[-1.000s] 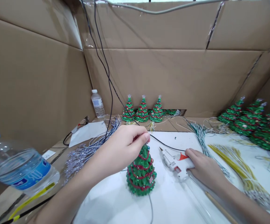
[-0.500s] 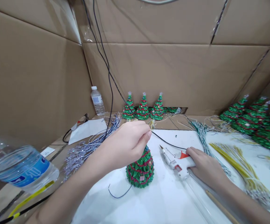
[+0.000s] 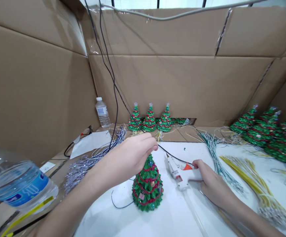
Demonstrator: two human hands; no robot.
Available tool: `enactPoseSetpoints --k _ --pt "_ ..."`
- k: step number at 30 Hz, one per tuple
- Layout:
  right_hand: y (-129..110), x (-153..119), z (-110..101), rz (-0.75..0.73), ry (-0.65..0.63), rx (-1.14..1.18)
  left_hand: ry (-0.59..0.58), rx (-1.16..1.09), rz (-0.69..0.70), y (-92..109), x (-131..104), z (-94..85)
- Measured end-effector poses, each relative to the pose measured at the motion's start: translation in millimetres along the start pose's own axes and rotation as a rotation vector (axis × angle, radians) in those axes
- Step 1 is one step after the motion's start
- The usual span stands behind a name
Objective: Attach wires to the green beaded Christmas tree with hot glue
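Observation:
A small green Christmas tree (image 3: 147, 187) with red garland and tiny ornaments stands upright on the white work surface. My left hand (image 3: 139, 149) is closed in a pinch at its tip; the fingers hide the very top. A thin dark wire (image 3: 120, 206) curls out from the tree's left side. To the right, my right hand (image 3: 210, 182) is wrapped round the grip of a white hot glue gun (image 3: 182, 176) with an orange trigger. The gun's nozzle points up and left, and a clear glue stick (image 3: 194, 214) trails from its back.
Three finished trees (image 3: 149, 120) line the cardboard wall, with more trees (image 3: 263, 128) at right. Bundles of teal wires (image 3: 221, 164), yellow wires (image 3: 251, 177) and purple-tipped wires (image 3: 83, 168) lie around. A large water bottle (image 3: 21, 181) stands left, a small bottle (image 3: 102, 113) behind. Black cables (image 3: 114, 82) hang down.
The tree has turned, its pink ornament shifting left. My left hand stays at the tip. The glue gun in my right hand has moved slightly left. The view has tilted up.

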State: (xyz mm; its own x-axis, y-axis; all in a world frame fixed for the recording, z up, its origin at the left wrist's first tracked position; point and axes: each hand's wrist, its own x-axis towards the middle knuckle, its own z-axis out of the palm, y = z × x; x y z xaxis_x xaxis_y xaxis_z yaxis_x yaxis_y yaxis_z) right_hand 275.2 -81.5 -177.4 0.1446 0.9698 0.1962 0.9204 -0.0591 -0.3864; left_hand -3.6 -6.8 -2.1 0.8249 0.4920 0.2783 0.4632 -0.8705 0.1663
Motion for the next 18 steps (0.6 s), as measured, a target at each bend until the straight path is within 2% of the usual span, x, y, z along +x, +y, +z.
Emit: enactPoseSetpoints --k 9,18 --pt "13.0 5.6 11.7 -0.056 -0.085 0.245 0.039 -0.036 0.032 -2.8 -2.0 -1.7" --pt "23.3 4.8 21.7 -0.018 -0.126 0.343 0.084 -0.071 -0.034 -4.9 -4.2 -3.9"
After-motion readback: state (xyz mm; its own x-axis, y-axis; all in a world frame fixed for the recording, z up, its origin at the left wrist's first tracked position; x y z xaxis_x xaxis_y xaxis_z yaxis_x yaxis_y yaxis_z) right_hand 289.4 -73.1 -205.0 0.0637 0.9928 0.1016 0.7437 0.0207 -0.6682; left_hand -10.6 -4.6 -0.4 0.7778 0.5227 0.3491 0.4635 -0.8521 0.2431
